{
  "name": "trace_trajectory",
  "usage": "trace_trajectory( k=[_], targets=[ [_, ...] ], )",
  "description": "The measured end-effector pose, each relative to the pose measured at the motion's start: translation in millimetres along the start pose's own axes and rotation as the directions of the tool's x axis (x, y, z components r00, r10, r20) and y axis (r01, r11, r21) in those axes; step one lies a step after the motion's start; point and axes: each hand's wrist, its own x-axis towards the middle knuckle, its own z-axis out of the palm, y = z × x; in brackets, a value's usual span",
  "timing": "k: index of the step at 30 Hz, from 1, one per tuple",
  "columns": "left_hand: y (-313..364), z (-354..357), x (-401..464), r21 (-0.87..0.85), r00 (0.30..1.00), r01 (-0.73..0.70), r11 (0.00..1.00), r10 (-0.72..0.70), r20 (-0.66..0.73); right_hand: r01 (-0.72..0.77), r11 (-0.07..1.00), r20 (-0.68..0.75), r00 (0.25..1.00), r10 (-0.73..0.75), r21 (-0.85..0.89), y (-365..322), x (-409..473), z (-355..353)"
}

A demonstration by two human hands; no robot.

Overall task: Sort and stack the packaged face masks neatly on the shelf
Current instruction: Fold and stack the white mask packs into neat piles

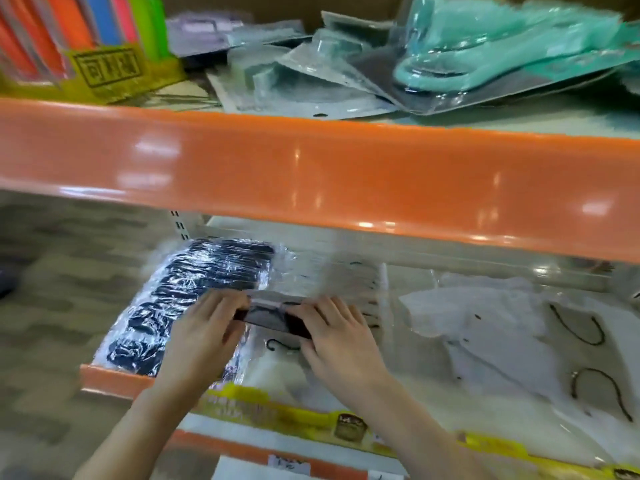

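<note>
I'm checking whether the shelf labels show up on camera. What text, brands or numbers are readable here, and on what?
Nothing can be read with certainty.
Yellow display box, upper shelf: framed stamp of Chinese-style characters, too blurred to read.
Yellow strip on the lower shelf's front edge: dark badge with print, blurred.
White price tags below the strip: marks too small and blurred.
Mask packets: no legible print.

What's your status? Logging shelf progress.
Both hands, left and right, grip one dark mask pack. Black mask stack left. White mask packs loose, right.
</note>
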Motion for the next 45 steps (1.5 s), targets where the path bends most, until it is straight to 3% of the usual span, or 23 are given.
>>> trace_trajectory(
  k=[4, 10, 14, 25, 31, 34, 39, 45],
  targets=[
    [-39, -20, -24, 0.131, 0.998, -0.026, 0.991, 0.018, 0.056, 0.047, 0.997, 0.065, 0.997, -0.051, 0.068, -32, 15, 30],
    [-84, -40, -57, 0.159, 0.996, -0.057, 0.986, 0.045, 0.079, 0.115, 0.984, 0.096, 0.987, -0.128, 0.135, -66, 27, 57],
    [-100, -50, -72, 0.168, 0.984, -0.061, 0.984, 0.031, 0.173, 0.145, 0.981, 0.194, 0.966, -0.169, 0.131, -75, 29, 73],
    [-139, -48, -88, 0.057, 0.915, 0.119, 0.991, -0.132, 0.382, 0.151, 0.977, 0.329, 0.924, -0.194, 0.152, -77, 32, 95],
    [-139, -45, -70, 0.141, 0.836, 0.238, 0.961, -0.277, 0.474, 0.156, 0.982, 0.431, 0.883, -0.185, 0.103, -75, 45, 89],
    [-143, -38, -68, 0.195, 0.797, 0.226, 0.954, -0.297, 0.526, 0.143, 0.988, 0.427, 0.891, -0.151, 0.050, -79, 48, 92],
    [-142, -33, -69, 0.211, 0.849, 0.131, 0.969, -0.220, 0.481, 0.093, 0.993, 0.311, 0.948, -0.068, -0.067, -85, 42, 99],
    [-125, -28, -69, 0.230, 0.941, 0.094, 0.969, -0.162, 0.298, 0.087, 0.988, 0.211, 0.976, -0.059, -0.128, -84, 33, 110]
  ],
)
